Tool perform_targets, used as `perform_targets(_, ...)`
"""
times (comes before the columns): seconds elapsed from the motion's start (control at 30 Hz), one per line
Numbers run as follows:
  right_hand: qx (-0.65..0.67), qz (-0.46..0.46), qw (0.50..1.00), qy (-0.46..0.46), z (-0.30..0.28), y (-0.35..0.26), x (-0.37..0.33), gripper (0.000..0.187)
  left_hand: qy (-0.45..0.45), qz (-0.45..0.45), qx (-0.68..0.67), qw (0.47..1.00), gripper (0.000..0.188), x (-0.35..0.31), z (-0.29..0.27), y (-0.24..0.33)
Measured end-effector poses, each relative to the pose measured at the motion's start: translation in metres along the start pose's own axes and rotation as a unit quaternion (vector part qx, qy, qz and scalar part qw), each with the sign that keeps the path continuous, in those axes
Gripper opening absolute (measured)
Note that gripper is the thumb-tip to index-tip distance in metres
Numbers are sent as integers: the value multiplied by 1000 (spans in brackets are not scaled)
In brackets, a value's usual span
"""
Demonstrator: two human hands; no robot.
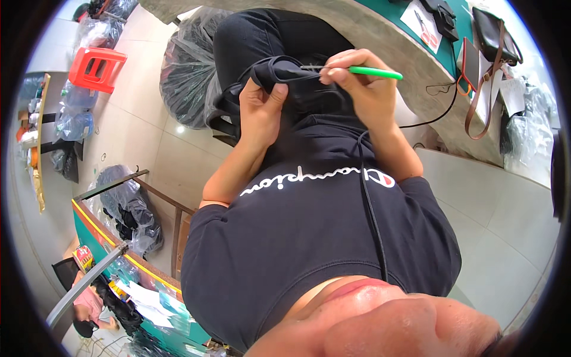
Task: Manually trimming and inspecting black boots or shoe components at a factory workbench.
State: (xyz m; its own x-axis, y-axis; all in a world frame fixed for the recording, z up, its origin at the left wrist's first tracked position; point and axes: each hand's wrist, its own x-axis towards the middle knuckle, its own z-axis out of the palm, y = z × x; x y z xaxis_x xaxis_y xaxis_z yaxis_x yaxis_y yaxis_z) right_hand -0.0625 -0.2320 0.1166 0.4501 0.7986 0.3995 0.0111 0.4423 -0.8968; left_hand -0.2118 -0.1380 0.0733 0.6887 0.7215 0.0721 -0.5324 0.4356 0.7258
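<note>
Both hands are closed on something at this moment. The right hand (363, 89) pinches a thin green stick-like tool (375, 72) between thumb and fingers, and its far end points to the right while the near tip goes into a fold of black cloth. The left hand (262, 113) grips a bunched piece of this black garment (285, 71) tightly, with the thumb on top, so the fabric stands up between the two hands. The garment lies on the person's lap, just in front of the black sweatshirt (309, 238) with white lettering, and a black drawstring (372, 208) hangs down from the chest. How far the work has gone I can judge only partly: the tool looks already pushed into the fold, so the work on the cloth seems begun, but no finished part is visible, and I cannot tell how much remains. Farther out, a big clear plastic bag (190, 71) full of dark items stands on the tiled floor at the left, a red plastic stool (95, 68) is at the far left, and a table (386, 35) with a green top and a grey edge, carrying a brown-strapped bag (493, 35), is at the far right.
</note>
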Motion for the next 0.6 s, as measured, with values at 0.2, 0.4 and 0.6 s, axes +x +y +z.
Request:
perform_targets(0.2, -164, -55, 983, -54, 7, 7, 1, 7, -2, 128, 145, 981, 15, -2, -4, -2)
perform_targets(0.4, -229, -107, 964, -80, 9, 1, 9, 8, -2, 125, 163, 979, 14, -1, -3, 3)
perform_targets(0.6, -376, -257, 889, -48, 8, 6, 11, 7, 7, 90, 228, 969, 16, -4, 1, 7)
